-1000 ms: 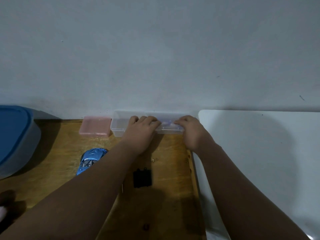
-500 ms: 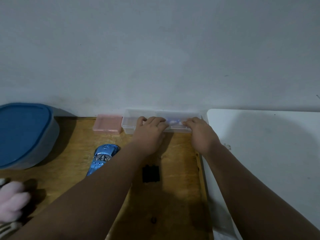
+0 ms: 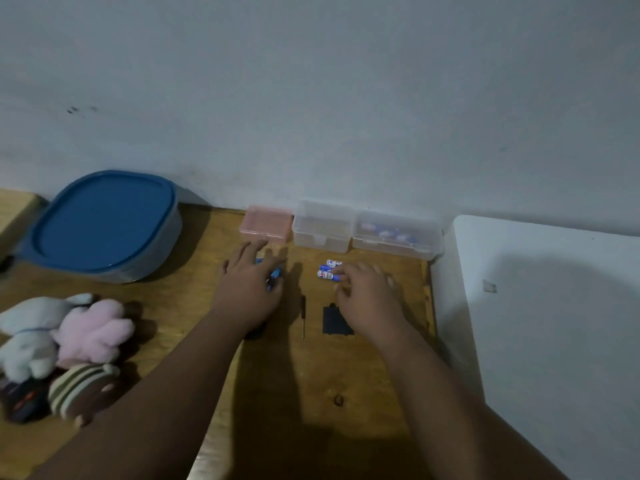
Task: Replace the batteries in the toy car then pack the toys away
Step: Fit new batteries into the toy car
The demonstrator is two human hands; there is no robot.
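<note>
The blue toy car lies on the wooden table, mostly hidden under my left hand, whose spread fingers rest over it. Two or three blue-and-white batteries lie loose on the table. My right hand hovers beside them with loosely curled fingers, fingertips at the batteries. The black battery cover lies just below that hand, and a thin screwdriver lies between my hands. A clear box at the wall holds more batteries.
An empty-looking clear box and a pink box stand at the wall. A big blue-lidded container sits at the left, plush toys in front of it. A tiny screw lies nearer me. A white table adjoins on the right.
Both hands have left the clear box at the wall and drawn back. My left hand now covers the car, my right is at batteries that now lie on the table.
</note>
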